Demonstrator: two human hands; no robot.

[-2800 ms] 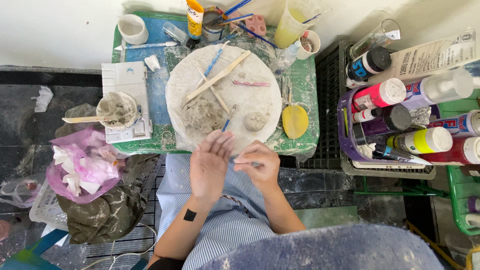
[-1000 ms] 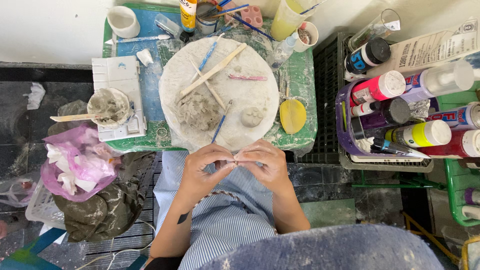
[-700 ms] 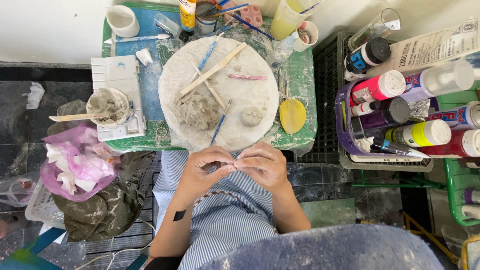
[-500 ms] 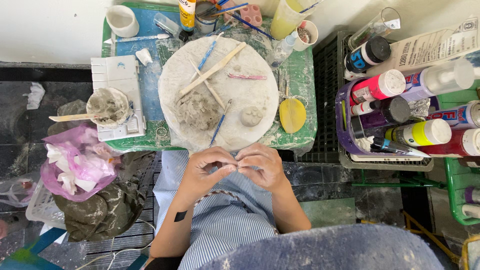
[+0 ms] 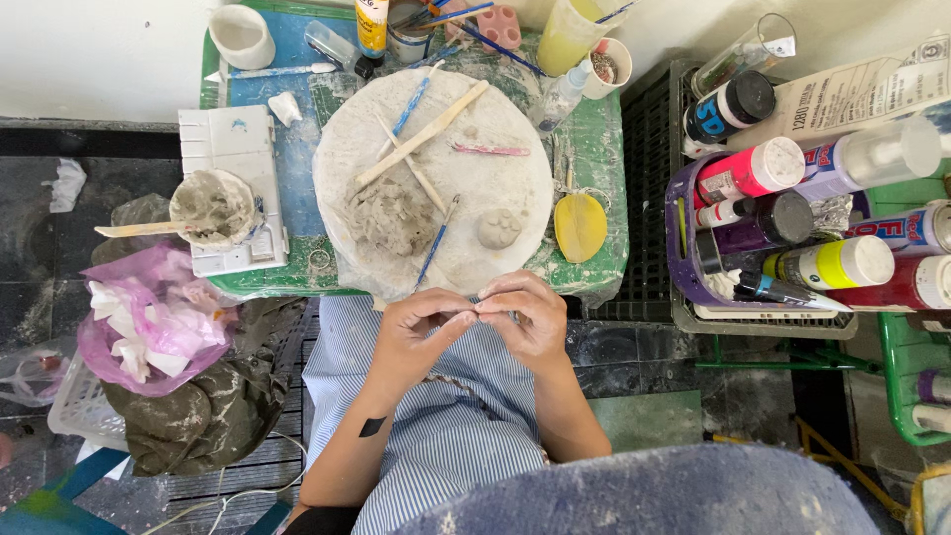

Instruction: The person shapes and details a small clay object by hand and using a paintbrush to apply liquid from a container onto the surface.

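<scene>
My left hand (image 5: 416,335) and my right hand (image 5: 530,315) meet fingertip to fingertip over my striped lap, just in front of the table edge. Both pinch a small pale bit of clay (image 5: 476,306) between them; most of it is hidden by the fingers. Right beyond my hands lies a round white board (image 5: 500,173) smeared with clay. On it rest a flattened grey clay lump (image 5: 388,213), a small shaped clay piece (image 5: 498,228), wooden sticks (image 5: 421,136) and a blue-handled tool (image 5: 436,241).
On the left stand a clay-caked cup (image 5: 210,206) with a stick in it and a white palette (image 5: 230,149). A yellow oval piece (image 5: 580,226) lies right of the board. A purple basket (image 5: 682,260) of paint bottles stands at right, a pink bag (image 5: 149,322) lower left.
My left hand, earlier spread flat and open, has closed its fingertips against the right hand's. Over the last second both hands stay together with only small finger movements.
</scene>
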